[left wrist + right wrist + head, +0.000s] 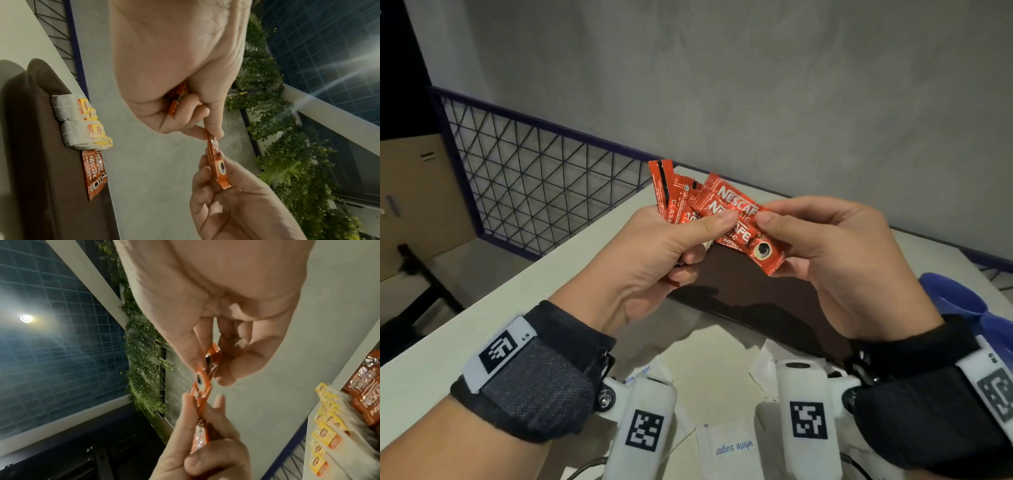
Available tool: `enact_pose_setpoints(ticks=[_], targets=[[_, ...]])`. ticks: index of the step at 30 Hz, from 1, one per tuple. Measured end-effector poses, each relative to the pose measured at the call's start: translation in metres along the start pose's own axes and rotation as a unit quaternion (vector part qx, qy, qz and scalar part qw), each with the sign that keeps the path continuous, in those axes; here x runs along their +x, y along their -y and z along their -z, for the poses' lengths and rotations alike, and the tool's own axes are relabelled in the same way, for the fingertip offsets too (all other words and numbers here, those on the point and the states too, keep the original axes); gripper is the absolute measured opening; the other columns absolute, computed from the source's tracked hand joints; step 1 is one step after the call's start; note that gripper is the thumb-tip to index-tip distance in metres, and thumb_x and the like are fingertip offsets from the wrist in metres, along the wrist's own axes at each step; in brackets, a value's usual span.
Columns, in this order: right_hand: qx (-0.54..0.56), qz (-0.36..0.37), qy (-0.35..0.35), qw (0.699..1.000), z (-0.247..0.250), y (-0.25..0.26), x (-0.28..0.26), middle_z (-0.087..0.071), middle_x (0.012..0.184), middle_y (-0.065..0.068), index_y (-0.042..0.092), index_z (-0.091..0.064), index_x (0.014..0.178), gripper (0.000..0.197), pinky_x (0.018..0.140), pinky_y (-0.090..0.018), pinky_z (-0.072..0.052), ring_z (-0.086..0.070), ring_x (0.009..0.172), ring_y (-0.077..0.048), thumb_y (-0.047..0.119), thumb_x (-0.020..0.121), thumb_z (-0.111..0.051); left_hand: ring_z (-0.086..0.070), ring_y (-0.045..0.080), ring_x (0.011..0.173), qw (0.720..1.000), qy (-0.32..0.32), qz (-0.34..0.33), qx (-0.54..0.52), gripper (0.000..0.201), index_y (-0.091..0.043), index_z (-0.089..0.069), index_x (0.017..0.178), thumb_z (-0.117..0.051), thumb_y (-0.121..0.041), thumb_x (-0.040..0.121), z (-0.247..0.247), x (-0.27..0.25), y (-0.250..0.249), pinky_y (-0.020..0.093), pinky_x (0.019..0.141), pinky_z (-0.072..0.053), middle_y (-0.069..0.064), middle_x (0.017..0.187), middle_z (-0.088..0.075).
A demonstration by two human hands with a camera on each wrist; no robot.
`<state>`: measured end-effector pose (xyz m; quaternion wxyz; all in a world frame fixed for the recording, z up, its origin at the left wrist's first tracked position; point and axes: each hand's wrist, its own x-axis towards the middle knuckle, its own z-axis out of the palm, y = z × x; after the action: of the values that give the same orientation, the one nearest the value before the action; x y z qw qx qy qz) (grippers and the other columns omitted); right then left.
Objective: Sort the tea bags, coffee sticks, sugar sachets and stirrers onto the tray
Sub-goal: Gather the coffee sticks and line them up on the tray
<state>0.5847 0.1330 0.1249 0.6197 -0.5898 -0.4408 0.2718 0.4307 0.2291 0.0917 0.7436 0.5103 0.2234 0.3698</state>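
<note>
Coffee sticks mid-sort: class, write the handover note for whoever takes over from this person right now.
Left hand grips a bunch of red Nescafe coffee sticks.
Right hand pinches one coffee stick at the bunch's front.
Done: tea bags and some coffee sticks lie on the brown tray.
Left: place the held sticks, then the white sugar sachets on the table. Stirrers not seen.
</note>
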Motion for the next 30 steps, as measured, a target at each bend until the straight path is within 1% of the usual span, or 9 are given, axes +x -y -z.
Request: enact_pose_setpoints(ticks=[8, 11, 13, 15, 17, 19, 23, 25, 30], targets=[[-0.072, 0.046, 0.038, 0.996, -0.006, -0.002, -0.003, -0.078, 0.080, -0.008, 0.014, -0.082, 0.088, 0.005, 0.063, -0.034, -0.055, -0.065, 0.068, -0.015, 0.016, 0.086, -0.078, -0.037, 0.004, 0.045, 0.999, -0.026, -0.007, -0.022, 0.019, -0.014, -0.063, 0.083, -0.081, -0.020, 0.081, 0.001, 0.002, 0.001, 0.015, 0.036, -0.026, 0.000, 0.075, -0.063], [-0.159, 0.094, 0.052, 0.982, -0.005, -0.005, -0.004, -0.078, 0.079, 0.005, 0.022, -0.083, 0.097, 0.013, 0.068, -0.029, -0.051, -0.062, 0.068, -0.008, 0.023, 0.084, -0.082, -0.039, 0.004, 0.046, 0.999, -0.033, -0.006, -0.028, 0.021, -0.013, -0.064, 0.086, -0.082, -0.021, 0.079, 0.002, 0.003, 0.002, 0.015, 0.036, -0.028, 0.003, 0.081, -0.064], [-0.218, 0.099, 0.062, 0.969, -0.005, 0.000, -0.003, -0.077, 0.077, 0.006, 0.024, -0.082, 0.096, 0.011, 0.069, -0.035, -0.052, -0.065, 0.070, -0.016, 0.026, 0.084, -0.082, -0.038, 0.004, 0.045, 0.999, -0.033, -0.004, -0.027, 0.025, -0.014, -0.064, 0.086, -0.084, -0.024, 0.075, 0.000, 0.002, 0.002, 0.016, 0.036, -0.027, 0.004, 0.084, -0.064], [-0.239, 0.082, 0.070, 0.965, -0.001, 0.011, 0.008, -0.077, 0.079, 0.000, 0.022, -0.081, 0.092, 0.010, 0.071, -0.040, -0.053, -0.067, 0.070, -0.021, 0.026, 0.083, -0.083, -0.037, 0.004, 0.044, 0.999, -0.038, -0.002, -0.032, 0.029, -0.013, -0.065, 0.090, -0.084, -0.026, 0.074, -0.001, 0.001, 0.000, 0.015, 0.035, -0.028, 0.001, 0.082, -0.067], [-0.265, 0.064, 0.050, 0.961, 0.011, 0.025, 0.032, -0.077, 0.078, 0.002, 0.020, -0.079, 0.092, 0.013, 0.061, -0.026, -0.051, -0.065, 0.062, -0.005, 0.024, 0.081, -0.084, -0.036, 0.003, 0.044, 0.997, -0.052, 0.005, -0.055, 0.037, -0.010, -0.067, 0.101, -0.083, -0.030, 0.074, 0.000, 0.002, -0.002, 0.014, 0.035, -0.027, -0.002, 0.076, -0.067], [-0.325, 0.059, 0.029, 0.943, 0.024, 0.036, 0.063, -0.076, 0.077, 0.004, 0.022, -0.078, 0.092, 0.013, 0.059, -0.017, -0.047, -0.064, 0.064, -0.001, 0.024, 0.081, -0.084, -0.035, 0.002, 0.044, 0.993, -0.075, 0.006, -0.086, 0.046, -0.009, -0.069, 0.110, -0.083, -0.033, 0.073, 0.004, 0.005, -0.005, 0.014, 0.034, -0.026, -0.004, 0.072, -0.064], [-0.435, -0.034, 0.084, 0.896, 0.044, 0.008, 0.106, -0.077, 0.091, -0.009, 0.015, -0.074, 0.091, 0.016, 0.059, -0.027, -0.050, -0.066, 0.073, -0.014, 0.022, 0.080, -0.085, -0.036, 0.002, 0.043, 0.988, -0.100, 0.012, -0.120, 0.018, -0.015, -0.073, 0.087, -0.078, -0.032, 0.084, 0.013, 0.010, -0.009, 0.013, 0.033, -0.025, -0.004, 0.070, -0.058], [-0.479, -0.087, 0.132, 0.863, 0.048, -0.018, 0.118, -0.077, 0.093, -0.014, 0.010, -0.074, 0.093, 0.019, 0.063, -0.034, -0.055, -0.066, 0.074, -0.017, 0.020, 0.081, -0.085, -0.036, 0.002, 0.043, 0.987, -0.101, 0.015, -0.126, 0.017, -0.017, -0.070, 0.080, -0.076, -0.031, 0.088, 0.016, 0.011, -0.010, 0.013, 0.033, -0.025, -0.005, 0.069, -0.056], [-0.514, -0.114, 0.174, 0.832, 0.040, -0.063, 0.136, -0.076, 0.095, -0.014, 0.010, -0.073, 0.096, 0.019, 0.056, -0.025, -0.051, -0.065, 0.070, -0.013, 0.019, 0.083, -0.083, -0.035, 0.002, 0.042, 0.985, -0.102, 0.018, -0.135, 0.019, -0.019, -0.065, 0.078, -0.074, -0.029, 0.091, 0.019, 0.013, -0.011, 0.013, 0.033, -0.024, -0.005, 0.066, -0.053]])
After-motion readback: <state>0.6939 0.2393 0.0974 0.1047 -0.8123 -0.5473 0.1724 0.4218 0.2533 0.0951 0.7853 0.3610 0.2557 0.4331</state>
